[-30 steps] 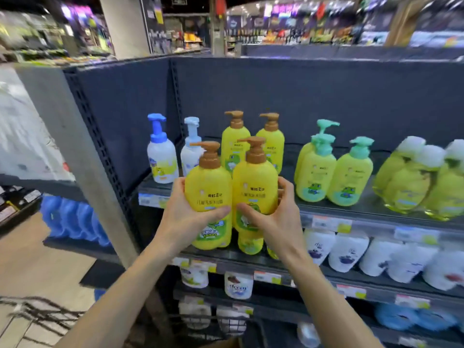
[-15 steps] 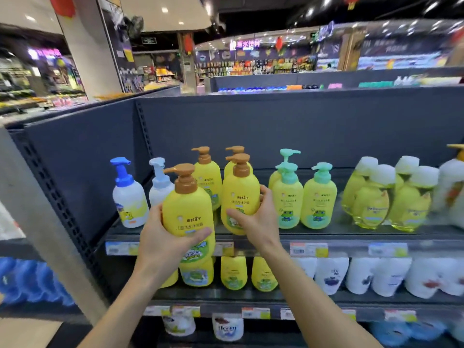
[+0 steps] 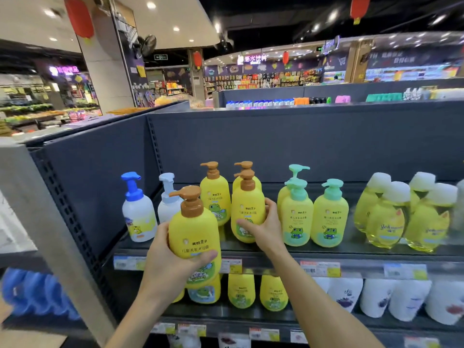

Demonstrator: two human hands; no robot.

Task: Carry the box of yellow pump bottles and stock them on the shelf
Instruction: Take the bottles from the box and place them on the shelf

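My left hand (image 3: 167, 270) grips a yellow pump bottle with a brown pump (image 3: 193, 234), held upright in front of the top shelf's edge (image 3: 276, 259). My right hand (image 3: 263, 228) holds a second yellow pump bottle (image 3: 247, 209), standing on the top shelf in front of another one. Two more yellow brown-pump bottles (image 3: 216, 194) stand further back on that shelf. The box is out of view.
White bottles with blue pumps (image 3: 136, 214) stand at the left of the top shelf, yellow bottles with green pumps (image 3: 330, 217) and clear yellow bottles (image 3: 386, 219) at the right. The shelf below holds more yellow bottles (image 3: 241, 290) and white pouches (image 3: 406, 297). A grey upright (image 3: 47, 209) bounds the left.
Both hands have risen with their bottles toward the top shelf. The right hand's bottle has moved onto the shelf; the left one has come up level with the shelf's edge.
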